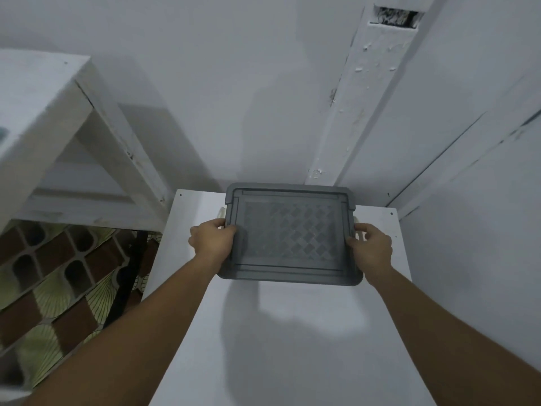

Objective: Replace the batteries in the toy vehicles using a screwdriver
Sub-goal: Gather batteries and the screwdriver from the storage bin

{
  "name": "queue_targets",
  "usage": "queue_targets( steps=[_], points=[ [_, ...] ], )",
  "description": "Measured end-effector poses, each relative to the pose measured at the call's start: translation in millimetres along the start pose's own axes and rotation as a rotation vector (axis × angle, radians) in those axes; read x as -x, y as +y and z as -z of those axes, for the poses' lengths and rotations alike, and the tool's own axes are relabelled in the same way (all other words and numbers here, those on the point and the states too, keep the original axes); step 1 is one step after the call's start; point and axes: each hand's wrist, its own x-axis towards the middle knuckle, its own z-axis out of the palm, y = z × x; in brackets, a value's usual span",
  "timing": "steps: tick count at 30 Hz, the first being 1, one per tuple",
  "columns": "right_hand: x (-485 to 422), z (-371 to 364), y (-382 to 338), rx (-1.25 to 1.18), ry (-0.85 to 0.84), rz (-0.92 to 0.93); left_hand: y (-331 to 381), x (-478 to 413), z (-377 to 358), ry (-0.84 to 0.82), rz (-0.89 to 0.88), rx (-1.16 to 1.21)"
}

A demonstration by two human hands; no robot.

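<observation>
A grey box (pixel 291 234) with a lattice-patterned lid sits at the far end of a white bench (pixel 292 341), close to the corner where the walls meet. The left hand (pixel 212 240) grasps its left edge, with the fingers curled round the rim. The right hand (pixel 371 247) mirrors this on the right edge. A pale side latch (pixel 221 213) shows just beyond the left hand. I cannot tell whether the box rests on the bench or is just raised off it, though the shadow under its near edge hints at a slight lift.

No toy vehicles, batteries or screwdriver are in view (they are most likely inside the box, but the closed lid hides whatever it holds). The task proper therefore appears not to have begun. The step in hand looks like bringing the box toward the nearer part of the bench.

To do that well, keep both grips level so the contents do not slide to one end. Hold the body rather than the lid alone, in case the latches are loose. Draw the box straight back, clear of the wall on the right, and set it down flat with room in front for the lid and the parts. Small screws could roll off the left edge to the patterned floor (pixel 58 288).
</observation>
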Motion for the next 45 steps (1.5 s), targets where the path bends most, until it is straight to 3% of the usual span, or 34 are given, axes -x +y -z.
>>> queue_targets(
  steps=[7,12,17,21,26,35,45],
  points=[
    [32.0,40.4,-10.2,-0.434,-0.138,-0.021,7.4,55.0,23.5,-0.002,-0.189,0.216],
    [81.6,60.9,13.8,-0.463,-0.199,-0.017,-21.1,99.3,37.2,0.042,-0.220,0.142],
    [137.7,61.5,64.0,-0.501,-0.254,-0.131,-86.1,141.2,49.2,-0.047,-0.125,0.074],
    [173.9,43.7,111.2,-0.445,-0.285,-0.254,-144.9,162.1,46.0,-0.113,0.034,-0.004],
    [170.6,9.8,146.3,-0.296,-0.313,-0.337,-176.7,147.5,25.7,-0.145,0.055,-0.098],
    [134.9,-27.6,143.8,0.085,-0.224,-0.147,-177.4,111.4,-9.6,-0.097,-0.034,-0.228],
    [134.9,-30.7,144.6,0.161,-0.224,-0.140,-175.8,108.9,-10.4,-0.107,-0.048,-0.369]
  ],
)
